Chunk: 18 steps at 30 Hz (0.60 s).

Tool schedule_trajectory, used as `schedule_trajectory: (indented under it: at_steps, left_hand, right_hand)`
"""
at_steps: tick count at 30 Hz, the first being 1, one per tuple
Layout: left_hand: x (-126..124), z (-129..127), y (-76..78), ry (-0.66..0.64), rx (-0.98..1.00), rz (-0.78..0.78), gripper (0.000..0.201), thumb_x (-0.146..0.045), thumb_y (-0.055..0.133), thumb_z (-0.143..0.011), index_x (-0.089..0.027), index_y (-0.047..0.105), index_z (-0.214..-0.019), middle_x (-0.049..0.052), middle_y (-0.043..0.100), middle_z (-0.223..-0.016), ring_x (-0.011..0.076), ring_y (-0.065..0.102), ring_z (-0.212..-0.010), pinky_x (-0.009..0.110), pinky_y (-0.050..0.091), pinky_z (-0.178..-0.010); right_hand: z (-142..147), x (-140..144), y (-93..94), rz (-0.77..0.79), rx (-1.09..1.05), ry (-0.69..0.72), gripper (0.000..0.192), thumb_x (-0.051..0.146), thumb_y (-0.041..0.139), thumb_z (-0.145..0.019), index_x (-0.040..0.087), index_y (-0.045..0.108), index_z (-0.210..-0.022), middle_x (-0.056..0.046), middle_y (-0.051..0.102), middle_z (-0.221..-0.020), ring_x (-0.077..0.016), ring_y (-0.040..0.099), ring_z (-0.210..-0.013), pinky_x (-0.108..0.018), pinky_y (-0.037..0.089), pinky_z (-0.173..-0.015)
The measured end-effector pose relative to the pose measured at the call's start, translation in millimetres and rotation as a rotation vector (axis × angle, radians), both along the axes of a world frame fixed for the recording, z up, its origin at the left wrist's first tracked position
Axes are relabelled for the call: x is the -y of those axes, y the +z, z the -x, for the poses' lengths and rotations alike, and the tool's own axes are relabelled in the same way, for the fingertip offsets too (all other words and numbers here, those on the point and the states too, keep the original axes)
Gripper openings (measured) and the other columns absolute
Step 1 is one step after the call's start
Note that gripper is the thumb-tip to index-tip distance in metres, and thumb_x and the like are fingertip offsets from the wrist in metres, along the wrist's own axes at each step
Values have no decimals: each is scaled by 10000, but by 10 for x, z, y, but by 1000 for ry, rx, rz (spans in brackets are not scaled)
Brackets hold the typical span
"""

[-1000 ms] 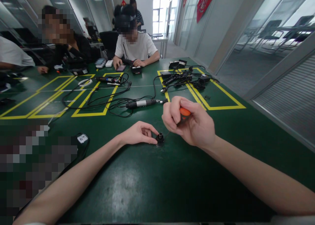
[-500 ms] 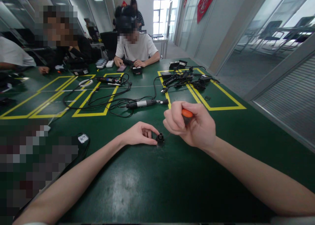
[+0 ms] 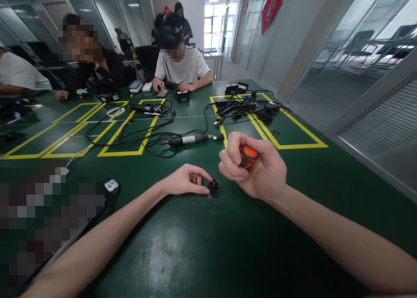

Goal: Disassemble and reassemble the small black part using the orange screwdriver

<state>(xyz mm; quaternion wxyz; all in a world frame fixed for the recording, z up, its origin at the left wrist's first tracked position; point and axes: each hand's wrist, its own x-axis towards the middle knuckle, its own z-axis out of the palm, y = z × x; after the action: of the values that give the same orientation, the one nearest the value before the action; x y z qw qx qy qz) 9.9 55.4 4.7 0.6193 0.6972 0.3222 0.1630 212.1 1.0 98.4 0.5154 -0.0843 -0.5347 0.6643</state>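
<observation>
On the green table point(image 3: 195, 237), a small black round part point(image 3: 213, 186) with a raised hollow neck stands upright. My left hand point(image 3: 184, 180) pinches it from the left between thumb and index finger. My right hand point(image 3: 260, 170) is wrapped round the orange and dark grey handle of a screwdriver point(image 3: 249, 155). A thin shaft runs from that fist leftward to the right side of the black part; I cannot tell exactly where its tip sits. The inner fingers of my right hand cover the rest of the handle.
Beyond my hands lies a grey and black corded power tool point(image 3: 189, 140) with looped cables. Black adapters and cords point(image 3: 241, 107) are piled at the far right, among yellow tape outlines point(image 3: 302, 147). A person point(image 3: 182, 67) sits opposite. A black-edged, blurred item point(image 3: 112, 193) lies left of my forearm.
My right fist has turned slightly, showing more of the screwdriver handle. My left hand keeps its pinch on the black part. The whole view has shifted a little.
</observation>
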Motion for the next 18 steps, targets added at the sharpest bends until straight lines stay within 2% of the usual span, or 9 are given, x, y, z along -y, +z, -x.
schedule_trajectory:
  at_steps: [3,5,8,11,14,18]
  left_hand:
    - [9,-7,4,17,-5,4,476,-385,925,-655,-124,780,-1026,-45,607,-596,65,506,-537,189,382,-547]
    - [10,-7,15,24,-5,3,460,-387,922,-663,-120,783,-1011,-41,607,-600,65,503,-540,192,376,-548]
    - [-1,-2,30,6,5,1,443,-392,909,-685,-113,787,-1007,-46,589,-578,58,465,-520,193,347,-533]
    - [-9,1,33,-5,2,1,457,-397,905,-686,-110,785,-1021,-59,562,-556,52,432,-499,191,314,-511]
    - [-2,-5,34,11,-15,7,480,-417,907,-681,-113,783,-1031,-58,562,-562,55,438,-501,193,309,-507]
    - [11,-13,40,21,-26,0,508,-437,909,-676,-114,784,-1047,-47,583,-575,65,457,-511,199,320,-512]
  right_hand:
    - [-1,12,-8,5,4,10,241,445,561,-921,237,490,-822,98,392,-507,-85,211,-403,-212,215,-413]
    - [11,14,-1,7,13,-2,210,394,560,-931,232,496,-814,85,440,-527,-84,240,-399,-206,222,-401]
    - [41,9,9,-3,22,-12,322,375,517,-984,197,545,-717,58,451,-542,-77,278,-401,-206,229,-385]
    - [50,7,1,14,20,11,423,415,498,-1009,189,539,-655,68,377,-509,-73,235,-407,-205,200,-386]
    - [31,8,-16,16,4,21,355,496,519,-976,212,530,-763,91,358,-498,-78,196,-405,-205,191,-394]
    - [21,3,-7,10,16,-24,235,415,549,-966,234,489,-829,87,428,-548,-84,238,-416,-199,218,-402]
